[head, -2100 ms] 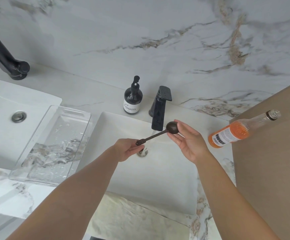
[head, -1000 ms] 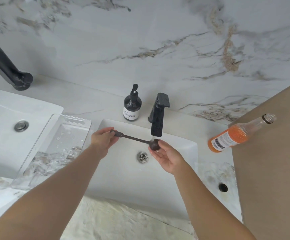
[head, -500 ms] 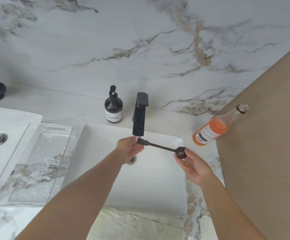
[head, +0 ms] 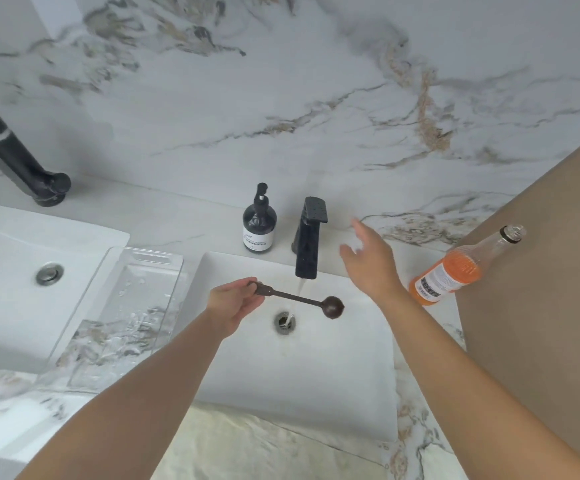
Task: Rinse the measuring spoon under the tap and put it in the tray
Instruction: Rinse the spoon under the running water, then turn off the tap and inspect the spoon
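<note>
My left hand grips the handle end of the dark brown measuring spoon, which lies level over the white basin. A thin stream of water runs from the black tap, crosses the spoon's handle and falls into the drain. The round bowl of the spoon sits to the right of the stream. My right hand is raised beside the tap's right side, fingers spread, holding nothing. The clear plastic tray lies left of the basin, bridging the counter between the two sinks.
A dark soap pump bottle stands left of the tap. A glass bottle of orange liquid stands at the basin's right, against a tan panel. A second sink and black tap are at far left.
My right hand has let go of the spoon's bowl and risen toward the tap's right side. The spoon stays in my left hand, its handle now under the stream.
</note>
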